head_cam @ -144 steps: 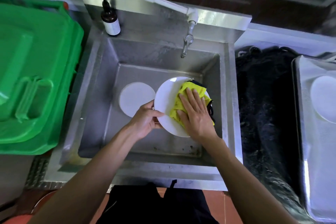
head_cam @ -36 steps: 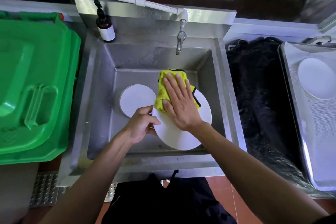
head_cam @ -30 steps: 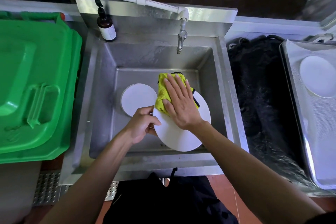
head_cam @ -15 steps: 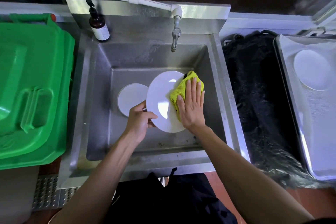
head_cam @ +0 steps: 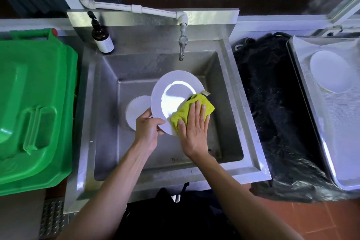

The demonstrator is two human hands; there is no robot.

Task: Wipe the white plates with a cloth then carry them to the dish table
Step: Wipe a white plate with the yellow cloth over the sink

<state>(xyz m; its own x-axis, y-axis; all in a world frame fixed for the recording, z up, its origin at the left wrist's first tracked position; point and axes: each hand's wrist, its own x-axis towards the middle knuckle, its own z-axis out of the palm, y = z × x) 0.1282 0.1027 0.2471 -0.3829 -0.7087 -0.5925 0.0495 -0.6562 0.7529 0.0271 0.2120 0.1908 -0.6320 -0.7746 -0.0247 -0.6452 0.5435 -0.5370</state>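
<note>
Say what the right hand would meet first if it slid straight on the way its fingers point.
The right hand lies flat on the yellow cloth, fingers pointing away. Past the cloth's edge, probably the sink's far wall below the tap; depth is unclear.

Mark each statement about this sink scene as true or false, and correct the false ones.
1. The left hand grips the tilted white plate by its edge. True.
2. The right hand presses a blue cloth on the plate. False: the cloth is yellow-green.
3. A second plate lies on the sink floor. True.
4. The green bin stands right of the sink. False: it stands to the left.
5. Water runs from the tap. False: no stream shows.
</note>
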